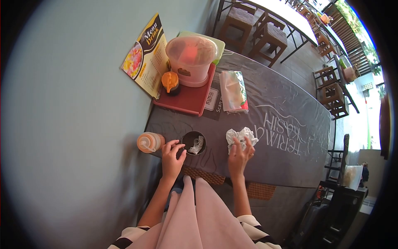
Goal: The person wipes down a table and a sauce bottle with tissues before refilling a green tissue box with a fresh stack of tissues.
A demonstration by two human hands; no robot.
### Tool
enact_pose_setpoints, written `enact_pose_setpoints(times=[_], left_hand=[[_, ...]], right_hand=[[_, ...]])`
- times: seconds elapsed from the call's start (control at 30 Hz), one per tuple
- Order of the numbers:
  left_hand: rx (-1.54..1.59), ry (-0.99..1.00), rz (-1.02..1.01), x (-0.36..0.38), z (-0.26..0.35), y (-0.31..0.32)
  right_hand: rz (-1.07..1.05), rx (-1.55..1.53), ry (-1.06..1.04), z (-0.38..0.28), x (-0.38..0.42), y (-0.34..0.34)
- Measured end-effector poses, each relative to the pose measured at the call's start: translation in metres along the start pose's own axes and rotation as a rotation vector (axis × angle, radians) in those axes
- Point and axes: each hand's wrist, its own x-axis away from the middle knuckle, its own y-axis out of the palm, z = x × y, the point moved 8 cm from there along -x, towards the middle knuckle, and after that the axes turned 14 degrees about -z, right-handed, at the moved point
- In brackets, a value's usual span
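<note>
A small black bowl (189, 138) stands near the table's front edge, with a crumpled white tissue (196, 145) inside. My left hand (171, 157) is at the bowl's left side, thumb and fingers apart, the fingertips by its rim. Further right, a larger wad of crumpled tissue (244, 133) is under the fingers of my right hand (238, 155). These fingers curl onto the wad, which is partly hidden behind them. A ring shows on one finger. Left of my left hand stands a squeeze bottle (150, 142) of orange-brown sauce.
A red tray (188, 101) by the wall carries a lidded pink tub (190, 62) and an orange-capped sauce jar (170, 82). A menu card (147, 58) leans there. A tissue pack (233, 91) lies on the dark table (286, 166). Stools (271, 37) stand beyond.
</note>
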Motion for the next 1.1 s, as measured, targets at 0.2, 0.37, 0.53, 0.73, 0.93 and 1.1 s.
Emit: enact_pose_setpoints(times=[0.2,0.37,0.53,0.73,0.93,1.1], left_hand=[[0.0,0.016,0.011,0.0,0.006,-0.005],[-0.042,0.014,0.016,0.002,0.002,-0.008],[-0.04,0.015,0.001,0.004,-0.002,-0.012],[-0.002,0.02,-0.01,0.003,0.002,-0.012],[0.067,0.018,-0.03,-0.001,0.005,-0.005],[0.094,-0.007,-0.049,0.001,0.002,-0.004]], right_hand=[[-0.332,-0.203,-0.366,-0.085,-0.004,0.035],[-0.397,-0.08,-0.499,-0.1,-0.005,0.066],[-0.364,-0.231,-0.486,-0.1,-0.013,0.035],[-0.209,-0.798,0.059,-0.006,-0.032,-0.024],[-0.255,-0.132,0.459,0.076,-0.031,0.0],[-0.194,-0.195,0.445,0.075,-0.039,0.0]])
